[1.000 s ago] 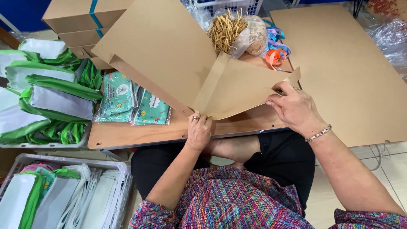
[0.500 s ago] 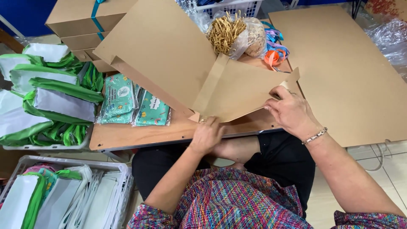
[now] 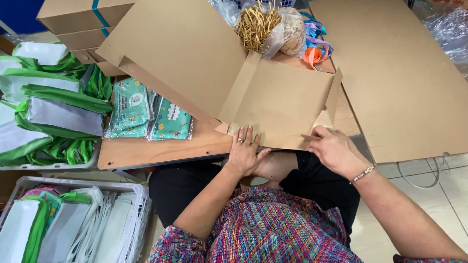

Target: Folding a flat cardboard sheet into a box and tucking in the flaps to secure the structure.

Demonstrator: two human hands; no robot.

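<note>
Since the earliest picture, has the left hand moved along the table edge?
Yes. The left hand has slid rightward along the table edge, toward the right hand, flat on the cardboard.

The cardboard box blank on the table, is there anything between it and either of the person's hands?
Nothing visible does. The left hand lies flat on the near edge of the cardboard box blank, and the right hand touches its near right corner. The teal pouches lie off to the left, clear of both hands.

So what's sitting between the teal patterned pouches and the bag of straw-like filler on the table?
In the head view, the flat brown cardboard box blank lies between the teal pouches and the filler bag, covering that stretch.
</note>
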